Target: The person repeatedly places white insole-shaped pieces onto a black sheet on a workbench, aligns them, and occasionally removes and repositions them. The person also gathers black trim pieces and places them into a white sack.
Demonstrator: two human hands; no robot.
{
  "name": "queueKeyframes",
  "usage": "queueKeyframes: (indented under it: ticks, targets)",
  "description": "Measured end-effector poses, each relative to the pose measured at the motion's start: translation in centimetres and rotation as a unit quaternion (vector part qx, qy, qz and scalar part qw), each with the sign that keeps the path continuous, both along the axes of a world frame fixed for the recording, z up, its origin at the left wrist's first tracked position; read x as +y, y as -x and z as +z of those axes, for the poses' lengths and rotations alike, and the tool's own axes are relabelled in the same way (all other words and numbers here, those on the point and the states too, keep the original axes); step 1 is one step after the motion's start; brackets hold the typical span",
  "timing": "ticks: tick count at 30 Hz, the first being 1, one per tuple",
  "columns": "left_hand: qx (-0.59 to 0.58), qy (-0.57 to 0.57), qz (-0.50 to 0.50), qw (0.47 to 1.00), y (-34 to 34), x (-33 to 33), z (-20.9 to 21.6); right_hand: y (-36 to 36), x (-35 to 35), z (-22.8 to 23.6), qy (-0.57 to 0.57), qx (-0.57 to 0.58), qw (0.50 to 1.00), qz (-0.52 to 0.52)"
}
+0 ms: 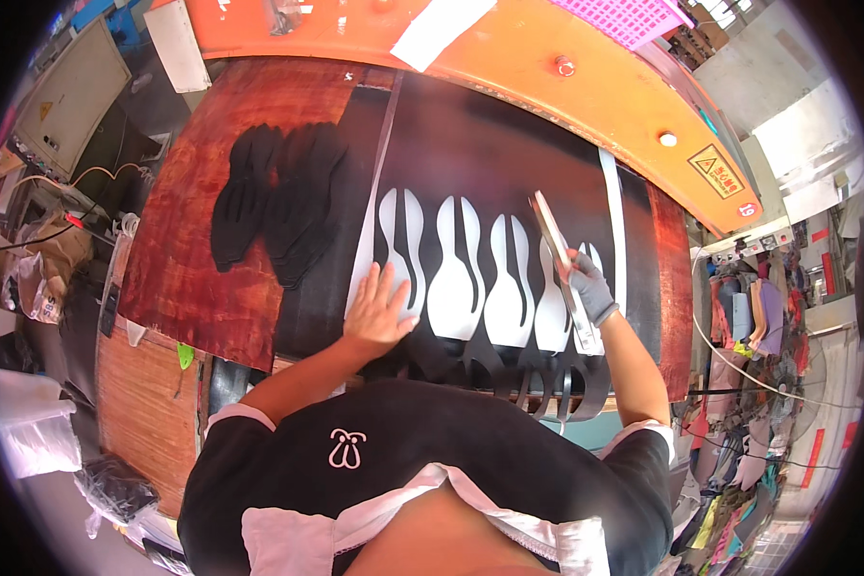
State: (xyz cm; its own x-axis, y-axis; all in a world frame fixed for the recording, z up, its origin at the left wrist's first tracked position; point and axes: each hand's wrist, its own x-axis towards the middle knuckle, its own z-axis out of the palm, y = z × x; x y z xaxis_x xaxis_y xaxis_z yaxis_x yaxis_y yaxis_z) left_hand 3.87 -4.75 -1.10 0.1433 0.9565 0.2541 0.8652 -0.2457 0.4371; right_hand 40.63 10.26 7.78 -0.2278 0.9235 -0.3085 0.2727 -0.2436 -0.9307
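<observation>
Several white, slit, shoe-upper-like cut pieces (454,274) lie in a row on the black work surface (490,125). My bare left hand (379,307) rests with its fingers spread on the leftmost white piece (413,230). My right hand (590,286), in a grey glove, is closed round a long, thin, pale bundle (550,226), which looks like stacked white pieces tilted on edge. It hangs over the right end of the row and partly hides the pieces there. Dark curved strips (490,365) hang at the near edge, in front of my body.
Piles of black cut pieces (278,202) lie on the red-brown board (182,298) at left. An orange machine housing (509,48) with knobs spans the far side; a pink basket (629,19) sits on top. White strips (613,230) flank the row. Coloured material scraps (739,317) hang at right.
</observation>
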Motion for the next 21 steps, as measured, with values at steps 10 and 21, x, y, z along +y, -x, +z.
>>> queueKeyframes:
  ticks: [10, 21]
  targets:
    - [0.0, -0.059, -0.009, 0.998, 0.2, -0.6, -0.4, 24.4, 11.6, 1.6, -0.07, -0.128, 0.989, 0.013]
    - [-0.053, -0.098, -0.009, 0.994, 1.0, -0.3, -0.5, 31.8, 15.8, -0.7, -0.167, -0.357, 0.918, -0.032]
